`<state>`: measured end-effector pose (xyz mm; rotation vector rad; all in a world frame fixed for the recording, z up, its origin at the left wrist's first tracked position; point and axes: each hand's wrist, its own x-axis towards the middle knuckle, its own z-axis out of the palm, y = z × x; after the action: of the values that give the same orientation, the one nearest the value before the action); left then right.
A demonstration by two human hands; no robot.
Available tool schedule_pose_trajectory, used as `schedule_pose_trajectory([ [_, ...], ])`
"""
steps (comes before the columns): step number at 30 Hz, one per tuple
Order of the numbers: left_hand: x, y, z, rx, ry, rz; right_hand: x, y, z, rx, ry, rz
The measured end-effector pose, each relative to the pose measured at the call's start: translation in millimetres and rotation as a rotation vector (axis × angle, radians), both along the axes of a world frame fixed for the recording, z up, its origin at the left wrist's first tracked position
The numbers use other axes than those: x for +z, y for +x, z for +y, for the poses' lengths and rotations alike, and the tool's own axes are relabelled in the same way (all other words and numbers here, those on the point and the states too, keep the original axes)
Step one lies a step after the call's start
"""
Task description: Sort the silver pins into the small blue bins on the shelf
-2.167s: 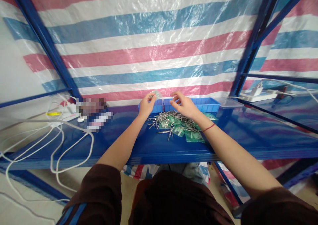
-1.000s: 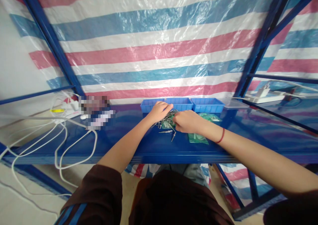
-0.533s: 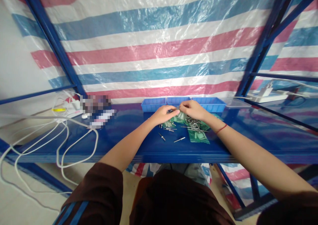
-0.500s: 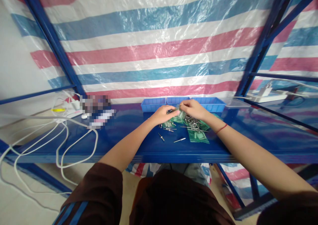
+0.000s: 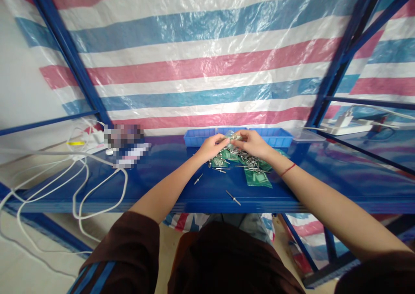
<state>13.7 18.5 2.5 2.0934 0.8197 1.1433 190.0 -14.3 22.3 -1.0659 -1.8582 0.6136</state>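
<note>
Between my two hands, above the pile, is a small clear plastic bag [image 5: 232, 135] with a greenish tint. My left hand [image 5: 212, 147] pinches its left side between thumb and fingers. My right hand [image 5: 250, 142] is closed on its right side. Below my hands lies a heap of silvery pop rivets [image 5: 251, 161], mixed with more small green bags. One green bag [image 5: 258, 178] lies flat at the front of the heap. A single rivet [image 5: 233, 197] rests near the table's front edge, and another rivet [image 5: 198, 179] lies left of the heap.
Blue plastic bins [image 5: 200, 137] stand in a row behind the heap, partly hidden by my hands. A clear lid-like sheet [image 5: 308, 134] lies to their right. White cables [image 5: 121, 186] loop over the table's left end. A power strip [image 5: 348, 126] sits at right.
My hands have come down from the bins to the heap, spread the rivets, and lifted a bag between them. Two loose rivets have slid or rolled across the table, one toward the front edge.
</note>
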Motion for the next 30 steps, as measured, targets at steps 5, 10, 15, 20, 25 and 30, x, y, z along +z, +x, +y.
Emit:
schedule_pose_trajectory([
  [5, -0.3, -0.1, -1.5, 0.027, -0.050, 0.026, 21.8, 0.3, -14.8, -0.127, 0.303, -0.126],
  [10, 7.3, -3.7, 2.4, 0.107, -0.004, 0.023, 3.4, -28.5, -135.3, -0.143, 0.945, -0.075],
  [15, 19.3, -5.5, -0.6, 0.101, -0.046, -0.035, -153.2, -67.6, -177.2, 0.396, 0.510, -0.554],
  [20, 22.0, -5.0, -4.5, 0.074, -0.098, -0.048, -265.2, -63.4, -149.1, 0.355, 0.086, -0.738],
  [25, 20.9, -9.0, 1.3, 0.102, -0.091, -0.030, -268.7, -47.8, -166.7, 0.135, 0.163, -0.861],
  [30, 17.1, -15.9, 11.3, 0.136, -0.099, -0.053, -266.6, -41.6, -167.8, 0.201, 0.296, -0.995],
])
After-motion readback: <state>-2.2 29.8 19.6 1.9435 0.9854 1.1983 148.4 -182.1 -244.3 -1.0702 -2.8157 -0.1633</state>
